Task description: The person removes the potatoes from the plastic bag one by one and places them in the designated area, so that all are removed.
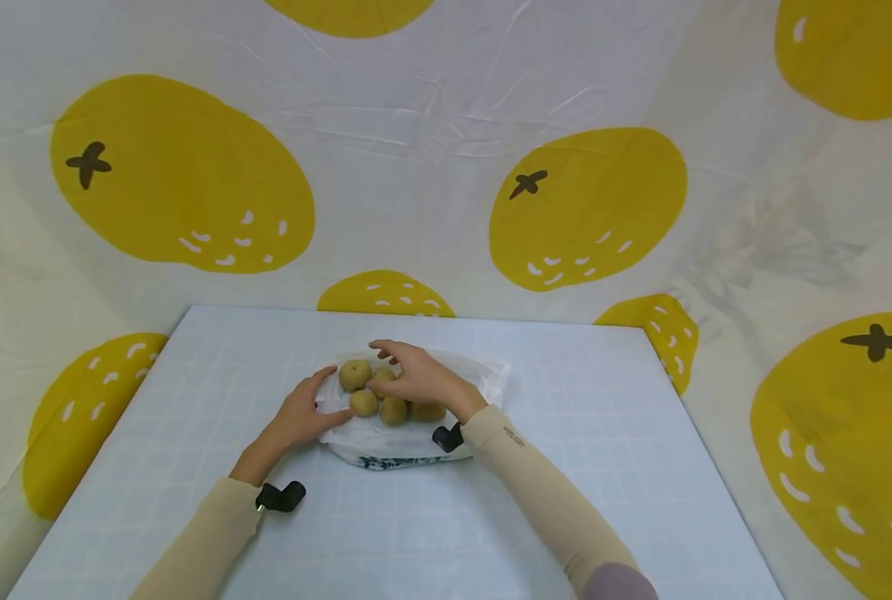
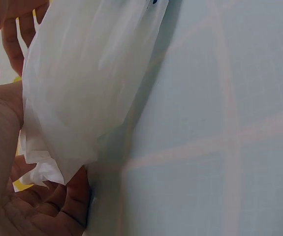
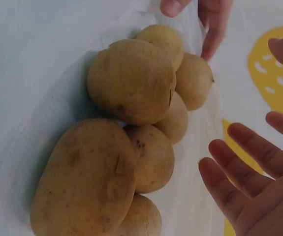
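Several tan potatoes [image 3: 131, 81] lie bunched on a crumpled white plastic bag [image 1: 408, 442] with a dark green print along its near side. Over the potatoes hovers my right hand [image 1: 423, 379], its fingers spread and nothing held; the right wrist view shows its fingers [image 3: 239, 172] apart from the potatoes. At the bag's left end is my left hand [image 1: 305, 410], thumb and fingers wide apart in a C shape around the plastic. Bag plastic [image 2: 82, 88] hides part of the left thumb in the left wrist view. Whether the fingers press the plastic cannot be told.
A pale blue checked cloth covers the table [image 1: 588, 467]. White sheeting [image 1: 401, 167] printed with large yellow fruit hangs behind and beside it. Small black wrist cameras sit on the left cuff [image 1: 281, 497] and right cuff [image 1: 448, 438].
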`<state>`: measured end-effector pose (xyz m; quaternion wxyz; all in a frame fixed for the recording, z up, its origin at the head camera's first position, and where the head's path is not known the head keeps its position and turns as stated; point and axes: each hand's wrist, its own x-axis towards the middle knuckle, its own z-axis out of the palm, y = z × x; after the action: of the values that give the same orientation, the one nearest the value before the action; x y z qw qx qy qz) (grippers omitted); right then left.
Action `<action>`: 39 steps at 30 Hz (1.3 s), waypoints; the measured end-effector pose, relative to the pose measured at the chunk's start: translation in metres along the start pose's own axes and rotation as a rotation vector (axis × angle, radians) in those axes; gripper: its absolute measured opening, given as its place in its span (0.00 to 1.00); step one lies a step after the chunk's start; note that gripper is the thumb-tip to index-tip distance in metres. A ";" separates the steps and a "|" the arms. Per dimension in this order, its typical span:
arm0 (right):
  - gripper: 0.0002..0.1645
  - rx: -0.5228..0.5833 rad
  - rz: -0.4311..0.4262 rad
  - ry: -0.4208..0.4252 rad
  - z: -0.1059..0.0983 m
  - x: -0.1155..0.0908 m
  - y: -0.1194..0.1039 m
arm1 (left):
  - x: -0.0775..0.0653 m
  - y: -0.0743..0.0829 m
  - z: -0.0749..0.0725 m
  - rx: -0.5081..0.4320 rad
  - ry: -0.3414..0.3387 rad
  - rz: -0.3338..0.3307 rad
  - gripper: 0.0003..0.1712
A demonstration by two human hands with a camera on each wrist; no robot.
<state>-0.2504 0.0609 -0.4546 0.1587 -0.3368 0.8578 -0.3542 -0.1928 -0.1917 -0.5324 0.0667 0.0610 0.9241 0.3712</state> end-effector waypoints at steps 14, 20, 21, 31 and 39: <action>0.41 0.014 0.021 0.007 0.012 0.019 0.006 | 0.001 0.001 -0.002 -0.026 0.007 -0.002 0.55; 0.39 0.040 0.050 0.012 0.017 0.027 0.013 | 0.001 0.002 -0.002 -0.021 0.000 -0.005 0.55; 0.38 0.046 0.052 0.013 0.018 0.028 0.014 | 0.001 0.002 -0.002 -0.020 -0.002 -0.008 0.55; 0.34 0.046 0.093 0.021 0.027 0.041 0.017 | 0.001 0.002 0.000 -0.032 0.003 -0.003 0.56; 0.30 0.009 0.081 0.016 0.037 0.048 0.018 | 0.000 -0.001 0.001 -0.045 0.001 0.003 0.56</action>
<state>-0.2747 0.0184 -0.4947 0.1676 -0.2981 0.8705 -0.3538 -0.1924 -0.1918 -0.5339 0.0672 0.0609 0.9154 0.3921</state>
